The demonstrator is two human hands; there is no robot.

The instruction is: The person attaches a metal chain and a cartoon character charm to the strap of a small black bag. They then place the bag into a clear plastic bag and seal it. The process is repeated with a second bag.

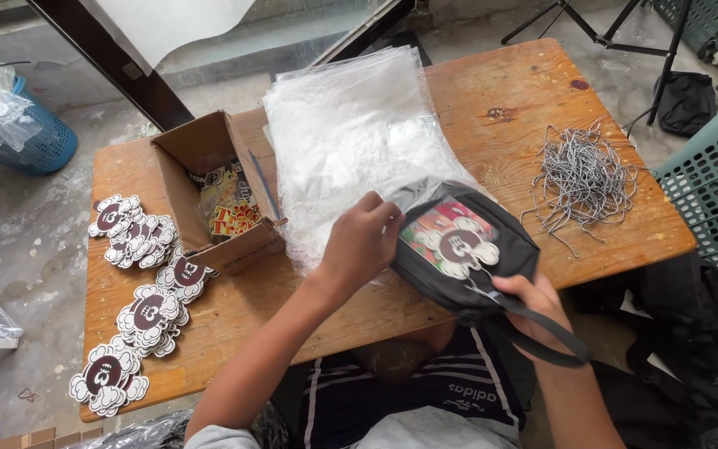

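1. Left hand (361, 241) is curled shut on the top edge of a black pouch (459, 249), pinching it.
2. Right hand (532, 301) grips the pouch's bottom corner by the strap.
3. Pouch sits at the desk's (359, 312) near edge, partly on a stack of clear bags (351, 137).

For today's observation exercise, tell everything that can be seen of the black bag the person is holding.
The black bag is a small, soft pouch, seemingly fabric, with a clear front panel showing a colourful picture and a white, flower-shaped tag with a dark centre. A black strap runs from its lower edge. It lies tilted at the table's near edge, partly over the stack of clear plastic bags. The left hand grips its upper left side; the right hand holds its lower edge and strap.
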